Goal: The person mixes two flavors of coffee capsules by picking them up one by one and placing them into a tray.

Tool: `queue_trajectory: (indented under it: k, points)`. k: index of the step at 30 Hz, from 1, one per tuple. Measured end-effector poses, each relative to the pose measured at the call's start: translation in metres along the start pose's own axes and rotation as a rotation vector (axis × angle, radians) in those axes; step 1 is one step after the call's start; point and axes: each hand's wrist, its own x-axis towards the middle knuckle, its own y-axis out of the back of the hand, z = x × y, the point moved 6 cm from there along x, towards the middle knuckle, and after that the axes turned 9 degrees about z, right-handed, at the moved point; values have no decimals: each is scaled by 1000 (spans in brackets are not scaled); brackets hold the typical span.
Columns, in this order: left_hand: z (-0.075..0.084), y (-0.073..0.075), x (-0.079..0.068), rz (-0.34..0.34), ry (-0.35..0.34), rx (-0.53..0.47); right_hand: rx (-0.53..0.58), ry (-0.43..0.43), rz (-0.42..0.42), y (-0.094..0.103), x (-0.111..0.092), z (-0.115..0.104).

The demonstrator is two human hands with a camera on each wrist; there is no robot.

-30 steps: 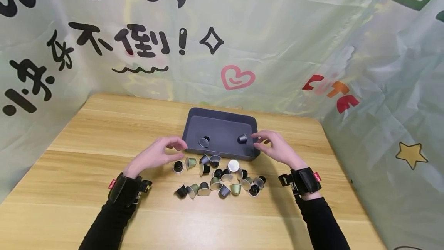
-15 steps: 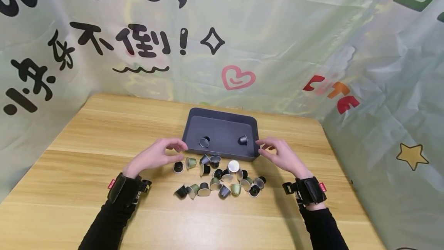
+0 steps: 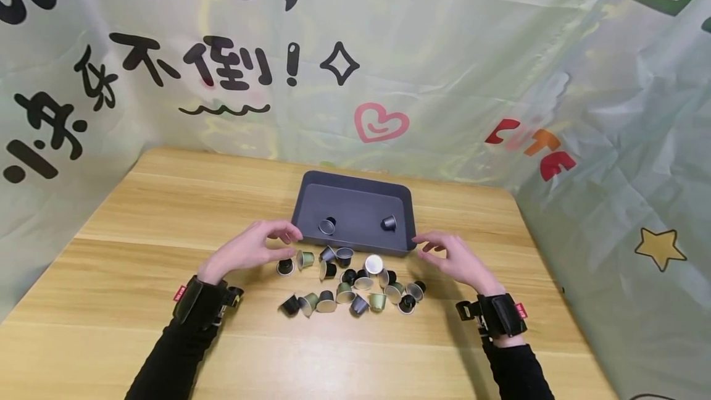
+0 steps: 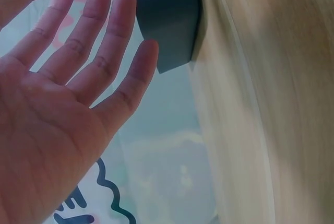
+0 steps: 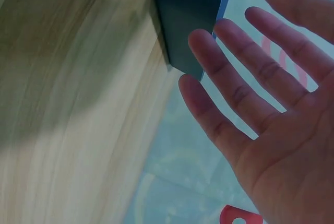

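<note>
My left hand (image 3: 252, 245) hovers by the left front corner of a dark grey tray (image 3: 355, 202), its fingers relaxed and holding nothing. On the opposite side, my right hand (image 3: 455, 258) is held just off the tray's right front corner, with loose, bare fingers. Two coffee capsules lie inside the tray: one dark capsule (image 3: 328, 226) at the left and another grey capsule (image 3: 389, 223) at the right. Between the hands, in front of the tray, several coffee capsules in black, green and grey are scattered, among them a green capsule (image 3: 377, 302) and a capsule with its white lid up (image 3: 374, 263).
The wooden table (image 3: 194, 202) extends to both sides and in front of the capsules. A printed cloth (image 3: 444, 66) with lettering hangs behind the table and along its right side. Each wrist carries a black strapped camera, such as the right wrist camera (image 3: 494, 315).
My right hand has drawn back from over the tray's right edge, moving right and toward me. The left hand and the capsules stay where they were.
</note>
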Motion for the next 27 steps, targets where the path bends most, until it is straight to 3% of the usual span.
queue_trajectory:
  k: [14,27]
  points:
    - [-2,-4,-2,-24,8,-12,85,8,7,-15,-4,0]
    - [0,-6,0,-60,-6,-3,88,7,54,-14,2,2]
